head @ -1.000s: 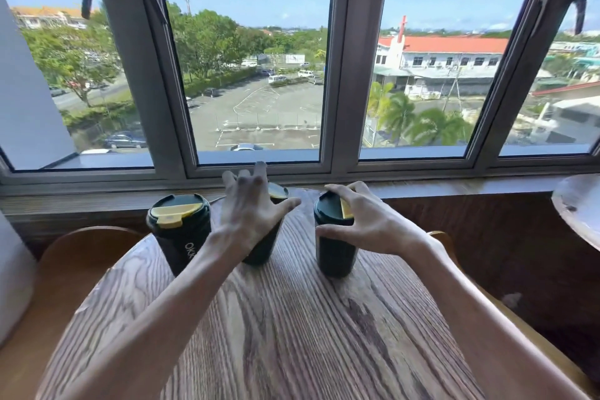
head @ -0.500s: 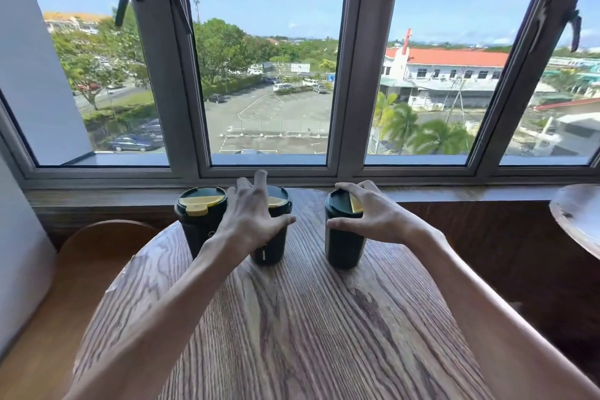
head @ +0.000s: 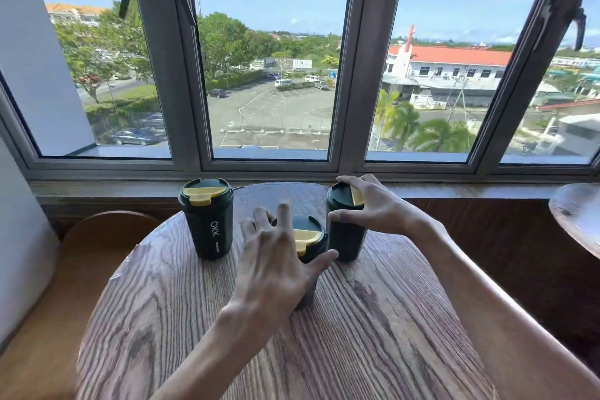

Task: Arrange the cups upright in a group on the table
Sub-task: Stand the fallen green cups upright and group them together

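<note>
Cups stand upright on the round table (head: 373,334): left hand (head: 276,266) clasps the middle cup (head: 310,239), right hand (head: 373,208) pinches the neighbouring cup (head: 345,237) by its lid; the third cup (head: 207,219) waits beyond the left hand. Sliding them, bases flat, should avoid tipping.

Single head-worn wide-angle cam, looks fwd & down over round wooden worktop (head: 357,334) toward window (head: 269,75). Close range: both forearms enter from bottom edge, worktop fills lower half, window w/ outdoor scene fills upper half. Edges bowed by lens.
</note>
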Demonstrator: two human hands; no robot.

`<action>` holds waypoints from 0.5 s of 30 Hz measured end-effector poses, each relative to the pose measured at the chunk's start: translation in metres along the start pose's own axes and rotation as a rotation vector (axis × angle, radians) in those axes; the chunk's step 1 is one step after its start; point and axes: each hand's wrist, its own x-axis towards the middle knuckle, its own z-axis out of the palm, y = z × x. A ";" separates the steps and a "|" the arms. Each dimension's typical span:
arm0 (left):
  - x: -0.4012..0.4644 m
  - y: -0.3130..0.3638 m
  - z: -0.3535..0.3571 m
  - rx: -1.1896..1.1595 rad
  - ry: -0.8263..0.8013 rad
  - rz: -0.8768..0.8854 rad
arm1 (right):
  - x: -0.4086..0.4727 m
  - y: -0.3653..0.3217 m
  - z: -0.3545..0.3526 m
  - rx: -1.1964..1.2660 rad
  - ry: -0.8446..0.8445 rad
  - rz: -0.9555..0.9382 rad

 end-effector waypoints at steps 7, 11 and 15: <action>0.002 -0.019 -0.020 -0.194 0.072 0.060 | -0.007 0.007 -0.001 0.086 0.058 -0.043; 0.023 -0.067 -0.032 -0.358 0.473 0.011 | -0.017 0.031 0.007 0.338 0.112 -0.045; 0.026 -0.110 -0.008 -0.500 0.432 -0.237 | -0.028 0.048 0.025 0.611 0.105 0.017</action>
